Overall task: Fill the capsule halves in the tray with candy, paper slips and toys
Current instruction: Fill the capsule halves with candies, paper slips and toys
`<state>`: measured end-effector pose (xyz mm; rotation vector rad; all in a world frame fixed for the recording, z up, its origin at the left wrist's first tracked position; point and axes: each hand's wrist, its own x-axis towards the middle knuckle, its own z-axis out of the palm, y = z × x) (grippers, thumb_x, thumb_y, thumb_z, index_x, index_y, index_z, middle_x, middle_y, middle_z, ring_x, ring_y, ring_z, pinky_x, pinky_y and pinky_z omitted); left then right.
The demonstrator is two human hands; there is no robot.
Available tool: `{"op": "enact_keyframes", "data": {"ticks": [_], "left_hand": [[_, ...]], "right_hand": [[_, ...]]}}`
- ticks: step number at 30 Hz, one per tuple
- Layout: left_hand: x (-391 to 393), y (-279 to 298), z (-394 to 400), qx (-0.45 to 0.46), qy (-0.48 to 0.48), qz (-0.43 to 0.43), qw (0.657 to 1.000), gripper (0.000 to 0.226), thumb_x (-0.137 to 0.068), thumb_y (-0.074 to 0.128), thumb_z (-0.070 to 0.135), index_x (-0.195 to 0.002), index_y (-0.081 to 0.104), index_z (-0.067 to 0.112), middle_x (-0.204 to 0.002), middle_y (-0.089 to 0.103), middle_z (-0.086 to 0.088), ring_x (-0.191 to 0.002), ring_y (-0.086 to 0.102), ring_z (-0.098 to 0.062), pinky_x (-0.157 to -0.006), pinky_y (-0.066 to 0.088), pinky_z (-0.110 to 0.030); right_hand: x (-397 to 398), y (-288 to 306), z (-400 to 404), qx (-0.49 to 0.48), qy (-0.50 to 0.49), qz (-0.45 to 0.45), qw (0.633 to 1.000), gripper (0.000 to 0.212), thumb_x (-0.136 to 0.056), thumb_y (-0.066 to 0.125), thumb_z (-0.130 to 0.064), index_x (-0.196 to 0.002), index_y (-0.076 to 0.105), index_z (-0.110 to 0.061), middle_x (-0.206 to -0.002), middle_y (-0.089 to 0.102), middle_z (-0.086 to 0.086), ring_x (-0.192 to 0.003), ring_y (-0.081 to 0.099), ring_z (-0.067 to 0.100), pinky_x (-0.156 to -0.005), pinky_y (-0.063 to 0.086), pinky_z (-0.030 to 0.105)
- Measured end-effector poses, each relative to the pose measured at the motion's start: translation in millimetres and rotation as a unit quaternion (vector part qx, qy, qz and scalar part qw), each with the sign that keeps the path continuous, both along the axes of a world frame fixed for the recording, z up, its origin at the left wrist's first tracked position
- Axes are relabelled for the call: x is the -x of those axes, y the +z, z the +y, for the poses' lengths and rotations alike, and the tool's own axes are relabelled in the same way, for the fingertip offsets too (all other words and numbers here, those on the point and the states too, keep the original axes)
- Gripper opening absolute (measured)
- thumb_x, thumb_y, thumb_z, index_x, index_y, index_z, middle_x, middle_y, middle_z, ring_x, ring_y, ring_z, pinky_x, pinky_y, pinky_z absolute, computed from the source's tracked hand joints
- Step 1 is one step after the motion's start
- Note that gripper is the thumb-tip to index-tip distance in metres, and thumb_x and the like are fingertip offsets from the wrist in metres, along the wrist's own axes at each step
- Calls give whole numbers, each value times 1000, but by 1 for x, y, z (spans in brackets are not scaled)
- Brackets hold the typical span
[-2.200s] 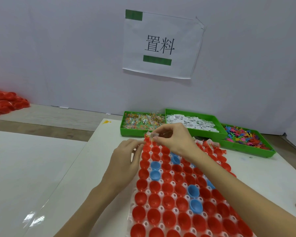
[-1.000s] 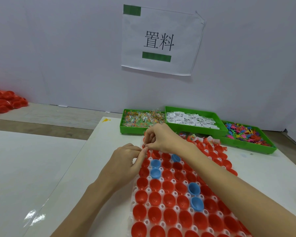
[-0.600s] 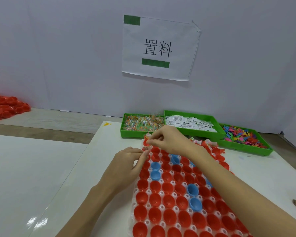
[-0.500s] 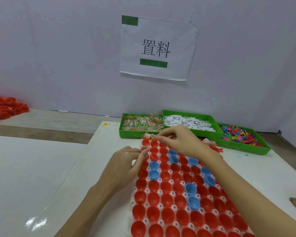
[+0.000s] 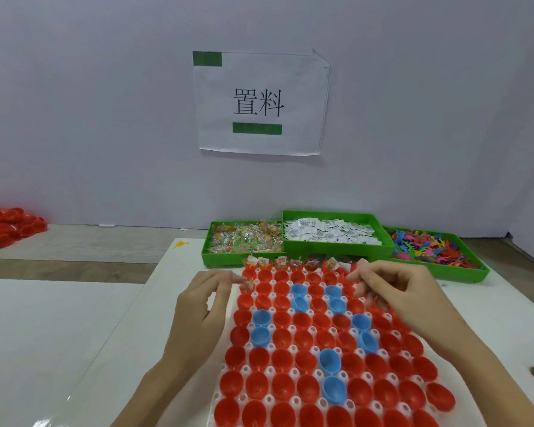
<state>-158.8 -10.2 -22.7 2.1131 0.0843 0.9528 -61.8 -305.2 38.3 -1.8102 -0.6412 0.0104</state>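
Capsule tray: far row loaded, remainder outstanding

Tray [image 5: 244, 399] of white plastic lies lengthwise on the bench [image 5: 130, 340], directly in front of the person, its sockets seated with open capsule halves [image 5: 302, 389], mostly red with about ten blue ones [image 5: 261, 337] scattered through the middle. Only the far row [image 5: 293, 264] shows contents: wrapped candy and slips stand proud of those cups. The halves nearer the person appear empty (interiors in the nearest rows read as plain red).

Left hand [image 5: 198, 306] rests at the tray's far left edge, fingers loosely curled and pinching something small at the second row; what it is cannot be made out. Right hand [image 5: 395, 291] sits over the far right corner, fingers bent with thumb and forefinger drawn together; whether they hold an item cannot be told.

Judgement: the step in hand is seating items into the far rows, with the task at an early stage. The next move calls for a fresh pick from the supply and a drop into the second row, one cup at a time, without dislodging the loaded row.

Supply stands just beyond the tray: three green bins side by side, candy bin [image 5: 244, 240] on the left, paper slips bin [image 5: 330, 234] in the middle, toy bin [image 5: 432, 249] on the right. A printed sign [image 5: 259, 103] hangs on the wall above. Spare red halves [image 5: 3, 226] are heaped at far left.
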Motion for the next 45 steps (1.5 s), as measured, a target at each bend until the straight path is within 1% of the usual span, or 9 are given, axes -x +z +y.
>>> {"op": "enact_keyframes", "data": {"ticks": [5,9,13,18,24,34,37,40,45], "left_hand": [[-55,26,18,54,38,12,998,17,-104,55,21,-100,70,29,-92,73,16,-87,66,-1,-74,54,-17],[-120,38,50,-152,34,164,974,25,-102,56,6,-124,69,8,-119,72,-7,-98,66,-18,-86,53,-27],[-152,39,71,-306,-54,299,902,34,-100,57,0,-128,71,15,-130,69,-3,-118,64,-22,-98,50,-30],[-165,46,76,-347,-83,320,878,29,-94,73,14,-122,74,19,-110,75,4,-86,65,-10,-78,50,-18],[-165,39,75,-278,-31,308,909,38,-88,79,14,-125,71,10,-108,70,-7,-85,62,-18,-74,46,-22],[-152,40,74,-209,20,280,937,5,-84,83,12,-83,81,8,-86,77,-6,-78,69,-18,-73,57,-31],[-147,39,73,-178,32,227,957,6,-88,78,7,-87,72,6,-86,74,-8,-81,69,-25,-77,59,-40],[-136,39,69,-100,47,153,982,15,-88,77,4,-99,68,8,-87,72,-9,-76,67,-18,-68,56,-30],[-91,40,35,69,18,97,993,25,-87,79,12,-112,74,16,-92,74,1,-86,71,-17,-78,60,-29]], "right_hand": [[-3,-10,6,-6,17,21,1000,25,-99,62,-17,-86,81,-26,-75,74,8,-61,66,15,-56,48,12],[-3,-11,6,-25,13,34,999,26,-100,61,-16,-86,82,-24,-75,74,8,-61,66,16,-56,48,13],[-4,-11,5,-32,-2,36,999,25,-100,61,-16,-85,81,-20,-72,74,8,-58,66,15,-54,47,12],[-7,-14,2,-36,-25,36,998,24,-101,62,-17,-86,81,-17,-73,74,9,-58,66,18,-55,48,13],[-7,-14,1,-36,-42,42,998,24,-101,62,-17,-86,80,-15,-72,73,8,-57,65,16,-54,47,13],[-7,-13,1,-46,-53,46,996,24,-101,62,-22,-86,80,-16,-71,74,6,-58,65,13,-54,47,13],[-8,-14,0,-50,-58,49,996,25,-100,62,-22,-85,80,-16,-71,74,7,-58,65,13,-54,47,13],[-9,-16,-2,-54,-62,51,995,25,-100,63,-22,-84,80,-16,-70,73,7,-58,65,13,-54,47,14],[-11,-18,-2,-45,-64,50,996,25,-100,63,-23,-84,81,-18,-71,74,6,-58,65,14,-54,47,12]]}}
